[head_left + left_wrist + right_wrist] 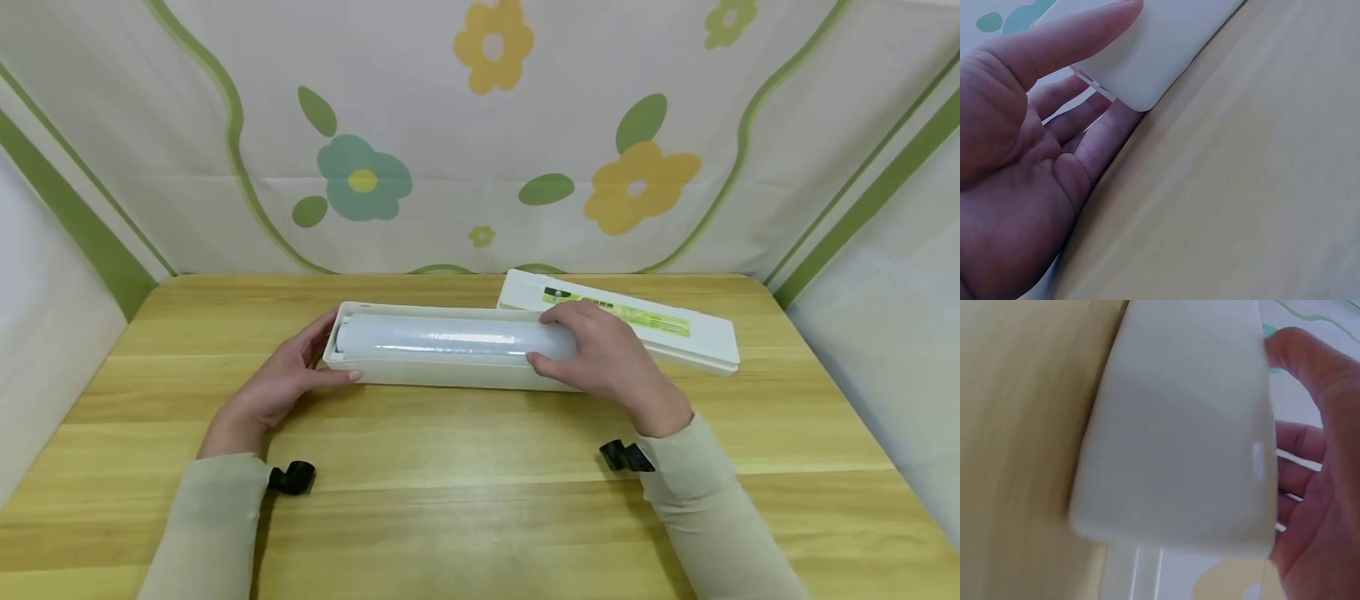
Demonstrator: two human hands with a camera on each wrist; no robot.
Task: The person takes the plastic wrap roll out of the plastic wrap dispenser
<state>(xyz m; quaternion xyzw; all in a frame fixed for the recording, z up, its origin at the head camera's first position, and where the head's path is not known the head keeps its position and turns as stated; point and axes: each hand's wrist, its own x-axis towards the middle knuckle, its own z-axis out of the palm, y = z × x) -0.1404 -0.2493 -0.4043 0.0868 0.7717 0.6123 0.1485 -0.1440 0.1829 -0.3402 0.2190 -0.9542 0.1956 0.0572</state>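
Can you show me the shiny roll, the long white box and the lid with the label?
Shiny roll (450,335), head view: its upper side.
Long white box (450,375), head view: its front wall.
Lid (656,320), head view: its labelled top.

In mid-frame we count one long white plastic box (450,374) and one glossy translucent roll (457,337); right of centre, one white lid with a yellow-green label (705,335); lower left and right, two bare hands (288,371) (606,350), two beige sleeves (206,525) (712,508).
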